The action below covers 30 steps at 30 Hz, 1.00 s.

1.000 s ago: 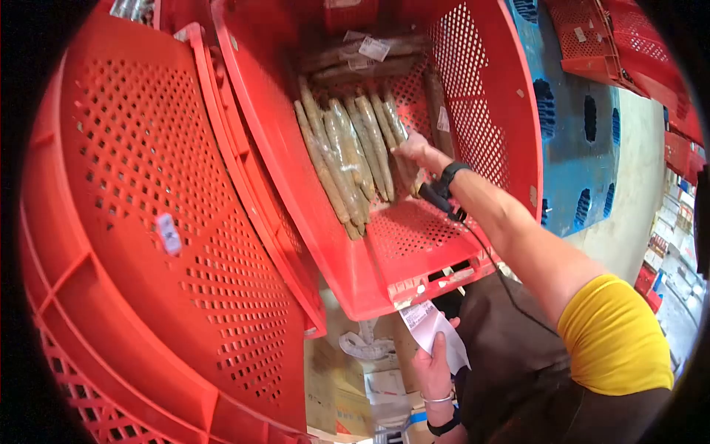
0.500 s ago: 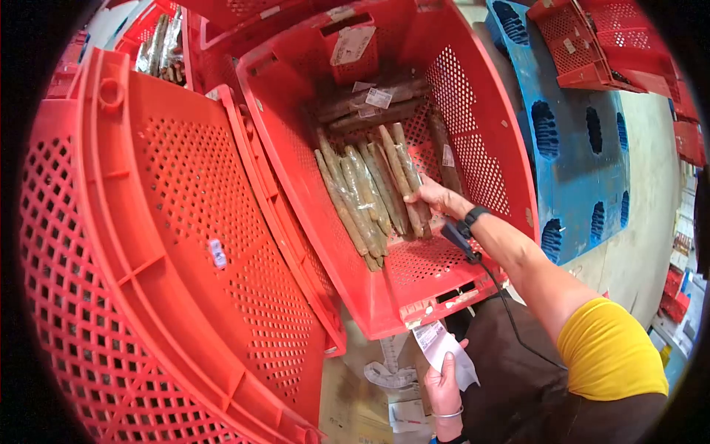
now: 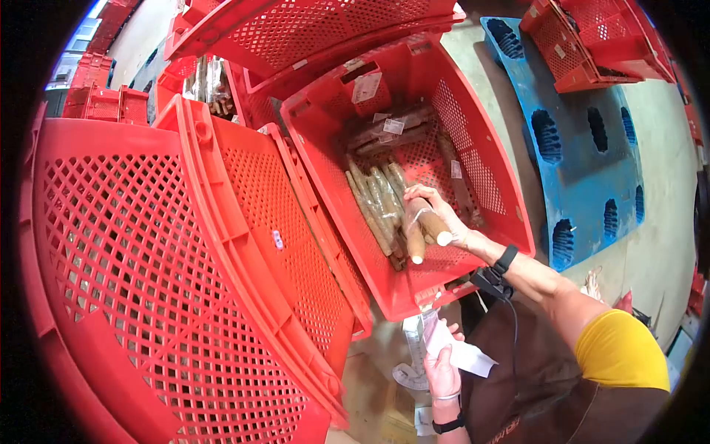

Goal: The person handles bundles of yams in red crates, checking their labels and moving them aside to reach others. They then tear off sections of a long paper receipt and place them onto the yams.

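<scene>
My right hand [image 3: 444,214] is closed around a film-wrapped pack of long yams [image 3: 416,235], brown-skinned with white cut ends tilted up towards me. It holds them above the floor of a red crate [image 3: 510,229]. Beside it in the crate lie more wrapped yams [image 3: 370,207]. Further packs with white labels [image 3: 393,126] rest along the far wall and the right wall. Below the crate's near edge, my left hand [image 3: 444,370] grips a strip of white label paper [image 3: 470,358]. A black corded device [image 3: 491,283] hangs by my right wrist.
Large red perforated crates [image 3: 148,274] stand close on the left, and another red crate [image 3: 310,37] is behind. On the right, a blue pallet [image 3: 584,177] lies on the floor with red crates [image 3: 569,44] at its far end. A crate of wrapped goods [image 3: 211,85] sits at the back left.
My right hand has lifted the yam pack from the crate floor and tipped its cut ends towards me. The view has shifted. My left hand still holds the label paper.
</scene>
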Each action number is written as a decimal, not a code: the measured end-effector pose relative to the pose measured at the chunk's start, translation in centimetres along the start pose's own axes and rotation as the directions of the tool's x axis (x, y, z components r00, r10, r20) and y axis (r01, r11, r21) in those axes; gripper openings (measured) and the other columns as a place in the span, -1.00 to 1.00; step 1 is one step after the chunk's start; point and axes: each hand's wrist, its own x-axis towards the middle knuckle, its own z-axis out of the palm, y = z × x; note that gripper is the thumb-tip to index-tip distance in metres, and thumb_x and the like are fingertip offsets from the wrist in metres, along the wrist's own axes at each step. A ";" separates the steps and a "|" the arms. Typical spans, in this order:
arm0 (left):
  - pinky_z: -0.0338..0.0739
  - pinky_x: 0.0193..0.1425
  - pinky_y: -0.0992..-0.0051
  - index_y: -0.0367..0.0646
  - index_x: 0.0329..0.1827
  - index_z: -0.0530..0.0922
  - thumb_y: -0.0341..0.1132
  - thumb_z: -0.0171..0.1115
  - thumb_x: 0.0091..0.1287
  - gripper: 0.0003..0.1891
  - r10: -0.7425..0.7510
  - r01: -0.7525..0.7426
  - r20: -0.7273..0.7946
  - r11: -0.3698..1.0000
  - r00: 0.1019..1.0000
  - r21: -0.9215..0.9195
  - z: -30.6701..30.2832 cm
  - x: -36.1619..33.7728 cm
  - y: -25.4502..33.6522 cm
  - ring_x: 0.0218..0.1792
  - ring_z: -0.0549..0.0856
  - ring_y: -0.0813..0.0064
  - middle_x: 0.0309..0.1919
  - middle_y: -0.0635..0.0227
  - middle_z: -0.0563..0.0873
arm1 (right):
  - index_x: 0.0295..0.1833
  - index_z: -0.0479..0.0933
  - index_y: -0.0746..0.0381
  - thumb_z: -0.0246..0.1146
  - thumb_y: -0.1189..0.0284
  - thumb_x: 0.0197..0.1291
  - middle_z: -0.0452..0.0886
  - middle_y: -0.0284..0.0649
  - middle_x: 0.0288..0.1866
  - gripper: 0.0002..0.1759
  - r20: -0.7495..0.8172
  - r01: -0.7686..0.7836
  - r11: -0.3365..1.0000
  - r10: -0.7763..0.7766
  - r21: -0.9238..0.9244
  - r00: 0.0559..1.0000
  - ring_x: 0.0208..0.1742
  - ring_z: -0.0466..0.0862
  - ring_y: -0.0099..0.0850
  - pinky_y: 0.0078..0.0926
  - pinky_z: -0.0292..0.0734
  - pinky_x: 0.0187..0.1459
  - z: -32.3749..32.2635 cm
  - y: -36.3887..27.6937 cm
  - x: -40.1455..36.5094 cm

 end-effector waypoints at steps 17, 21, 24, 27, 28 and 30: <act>0.46 -0.13 0.52 -0.31 0.34 0.41 -0.17 0.08 0.52 -0.54 -0.014 -0.011 -0.166 0.988 0.986 -0.153 -1.5 -1.7 -1.1 -0.23 0.57 0.57 -0.07 0.20 0.66 | 0.22 0.32 0.41 0.27 0.18 0.32 0.56 0.19 0.03 -0.42 0.434 -0.472 -0.192 0.761 0.861 0.483 0.04 0.63 0.06 0.10 0.57 0.13 -2.9 0.2 3.3; 0.48 -0.12 0.57 -0.23 0.32 0.47 -0.17 0.10 0.52 -0.58 -0.027 0.002 -0.156 0.987 0.987 -0.160 -2.1 -1.6 -1.0 -0.28 0.57 0.61 -0.06 0.23 0.70 | 0.16 0.36 0.45 0.21 0.14 0.36 0.58 0.19 0.01 -0.43 0.462 -0.427 -0.266 0.756 0.864 0.463 0.03 0.64 0.06 0.12 0.57 0.13 -3.1 1.4 2.8; 0.48 -0.15 0.58 -0.22 0.28 0.50 -0.19 0.11 0.51 -0.61 -0.013 -0.017 -0.179 0.986 0.984 -0.165 -2.0 -1.4 -0.9 -0.31 0.58 0.61 -0.08 0.24 0.71 | 0.11 0.41 0.43 0.21 0.16 0.37 0.60 0.14 0.00 -0.49 0.436 -0.483 -0.194 0.774 0.854 0.460 0.05 0.65 0.00 0.04 0.56 0.17 -3.6 3.1 2.3; 0.50 -0.13 0.58 -0.22 0.26 0.52 -0.21 0.12 0.51 -0.63 -0.023 -0.021 -0.276 0.988 0.961 -0.153 -0.9 -1.1 -0.4 -0.29 0.61 0.59 -0.07 0.23 0.71 | 0.13 0.47 0.28 0.25 0.22 0.34 0.64 -0.09 0.01 -0.59 0.412 -0.603 -0.101 0.817 0.791 0.404 0.03 0.66 -0.17 -0.08 0.54 0.23 -4.0 5.7 1.1; 0.54 -0.04 0.52 -0.26 0.28 0.49 -0.26 0.10 0.51 -0.63 -0.012 -0.035 -0.315 0.989 0.949 -0.144 -0.5 -0.8 -0.2 -0.17 0.67 0.51 0.00 0.17 0.71 | 0.15 0.44 0.26 0.29 0.25 0.32 0.62 -0.12 0.00 -0.59 0.319 -0.653 -0.041 0.894 0.756 0.314 0.02 0.65 -0.21 -0.10 0.56 0.20 -3.8 7.0 0.7; 0.54 0.03 0.47 -0.28 0.29 0.48 -0.29 0.08 0.51 -0.63 0.011 -0.033 -0.302 0.997 0.953 -0.068 -0.6 -0.3 -0.1 -0.10 0.68 0.45 0.03 0.13 0.69 | 0.12 0.41 0.32 0.36 0.21 0.24 0.61 -0.06 0.06 -0.49 0.006 -0.822 0.243 0.958 0.516 0.287 0.07 0.63 -0.18 -0.10 0.56 0.14 -3.0 12.3 -0.8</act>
